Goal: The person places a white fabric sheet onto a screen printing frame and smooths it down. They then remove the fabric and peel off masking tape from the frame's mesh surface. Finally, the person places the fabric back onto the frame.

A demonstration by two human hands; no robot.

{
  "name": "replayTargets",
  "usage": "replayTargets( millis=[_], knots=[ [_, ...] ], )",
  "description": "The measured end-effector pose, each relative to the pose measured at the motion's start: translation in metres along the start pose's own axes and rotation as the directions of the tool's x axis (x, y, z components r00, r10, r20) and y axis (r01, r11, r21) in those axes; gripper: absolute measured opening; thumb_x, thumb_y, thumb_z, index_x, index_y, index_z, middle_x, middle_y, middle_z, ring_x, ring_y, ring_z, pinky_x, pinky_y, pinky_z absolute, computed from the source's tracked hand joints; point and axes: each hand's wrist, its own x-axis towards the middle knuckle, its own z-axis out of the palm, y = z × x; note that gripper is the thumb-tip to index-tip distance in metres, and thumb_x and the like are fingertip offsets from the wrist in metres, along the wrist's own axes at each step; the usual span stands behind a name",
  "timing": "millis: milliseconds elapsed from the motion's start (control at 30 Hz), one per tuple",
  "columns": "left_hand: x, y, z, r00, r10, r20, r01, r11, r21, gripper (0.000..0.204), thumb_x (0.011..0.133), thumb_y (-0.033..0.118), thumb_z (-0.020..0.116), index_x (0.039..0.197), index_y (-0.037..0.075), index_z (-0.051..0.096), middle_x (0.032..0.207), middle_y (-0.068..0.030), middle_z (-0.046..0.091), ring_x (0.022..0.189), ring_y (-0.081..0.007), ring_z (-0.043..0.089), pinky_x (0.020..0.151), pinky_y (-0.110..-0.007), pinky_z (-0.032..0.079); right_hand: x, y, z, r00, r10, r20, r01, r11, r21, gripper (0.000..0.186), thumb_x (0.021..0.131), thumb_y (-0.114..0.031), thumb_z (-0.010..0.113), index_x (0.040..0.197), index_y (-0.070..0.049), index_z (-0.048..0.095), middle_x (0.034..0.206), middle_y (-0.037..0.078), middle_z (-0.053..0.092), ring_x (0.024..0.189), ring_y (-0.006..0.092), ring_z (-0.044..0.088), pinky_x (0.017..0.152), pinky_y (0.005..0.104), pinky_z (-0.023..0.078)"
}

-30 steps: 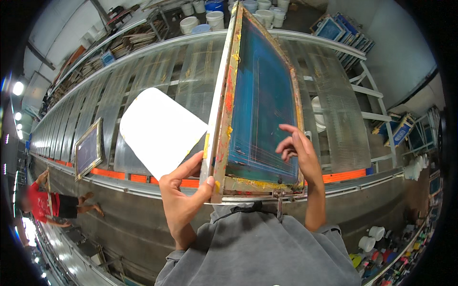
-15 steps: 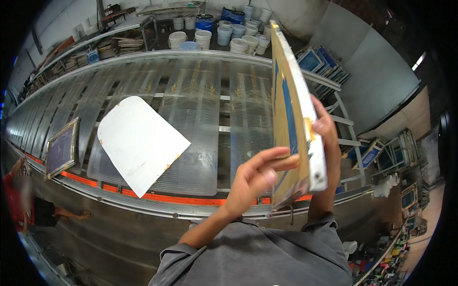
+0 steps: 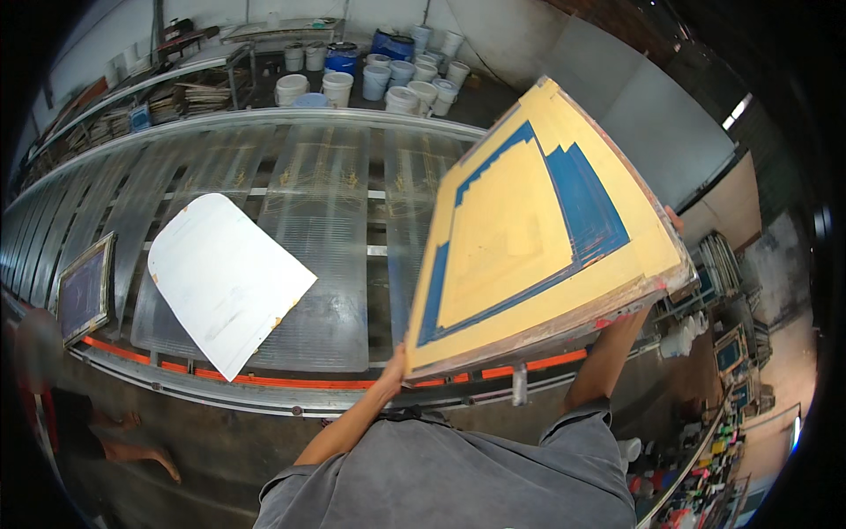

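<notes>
yellow and blue cover the near face of the framed screen [image 3: 507, 247], which is held up at a tilt in front of the grey shirt [image 3: 449, 476], over the near right part of the long table [image 3: 317, 309]. the left hand [image 3: 396, 367] is clamped on its lower left corner. the right hand [image 3: 675, 219] is mostly hidden behind the frame; a bit of its fingers shows, closed round the right edge. a short metal piece [image 3: 520, 384] sticks out below the lower edge. to the left, well apart from both hands, a white board [image 3: 229, 282] with one rounded end lies on the table's clear panels. an orange strip [image 3: 335, 383] runs along the near side. farther left, a smaller framed screen [image 3: 85, 291] rests at the table's edge, near another person [image 3: 75, 423] in dark shorts. beyond the far rail, white and blue buckets [image 3: 337, 89] stand on the floor.
</notes>
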Motion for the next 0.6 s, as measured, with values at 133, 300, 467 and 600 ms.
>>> replayTargets(
  millis=[133, 300, 467, 600],
  knots=[
    [-0.014, 0.043, -0.019, 0.976, 0.059, -0.211, -0.036, 0.993, 0.115, 0.071, 0.099, 0.062, 0.045, 0.100, -0.004, 0.072, 0.080, -0.0126, 0.069, 0.059, -0.0216, 0.064, 0.043, -0.037, 0.043, -0.056, 0.002, -0.102, 0.909, -0.363, -0.205, 0.327, 0.926, -0.188, 0.036, 0.099, -0.037, 0.058, 0.114, -0.004, 0.063, 0.114, 0.013, 0.070, 0.099, 0.0211, 0.066, 0.088, 0.0354, 0.054],
    [-0.048, 0.093, -0.095, 0.663, 0.502, -0.555, -0.070, 0.780, 0.622, 0.081, 0.099, 0.063, 0.046, 0.087, -0.013, 0.072, 0.073, -0.0289, 0.070, 0.064, -0.0388, 0.068, 0.061, -0.049, 0.049, -0.103, 0.032, -0.124, 0.999, 0.002, -0.051, 0.004, 0.993, 0.118, 0.036, 0.096, -0.035, 0.057, 0.108, -0.002, 0.064, 0.106, 0.009, 0.070, 0.090, 0.0174, 0.066, 0.083, 0.0317, 0.055],
    [-0.133, 0.126, -0.119, 0.480, 0.610, -0.631, 0.001, 0.718, 0.696, 0.077, 0.101, 0.060, 0.043, 0.082, -0.008, 0.073, 0.071, -0.0305, 0.066, 0.069, -0.0432, 0.068, 0.068, -0.051, 0.047, -0.118, 0.112, -0.165, 0.768, 0.467, -0.439, -0.597, 0.770, -0.224, 0.061, 0.102, -0.048, 0.054, 0.140, -0.001, 0.055, 0.127, 0.011, 0.066, 0.111, 0.0183, 0.065, 0.095, 0.0324, 0.053],
    [-0.169, 0.111, -0.136, 0.392, 0.612, -0.687, 0.066, 0.726, 0.684, 0.074, 0.103, 0.058, 0.042, 0.083, -0.005, 0.075, 0.069, -0.0279, 0.066, 0.067, -0.0418, 0.067, 0.066, -0.050, 0.047, -0.124, 0.230, -0.178, 0.609, 0.509, -0.608, -0.780, 0.524, -0.343, 0.081, 0.099, -0.067, 0.050, 0.136, 0.004, 0.060, 0.127, 0.015, 0.067, 0.113, 0.0230, 0.064, 0.095, 0.0371, 0.051]
  ],
)
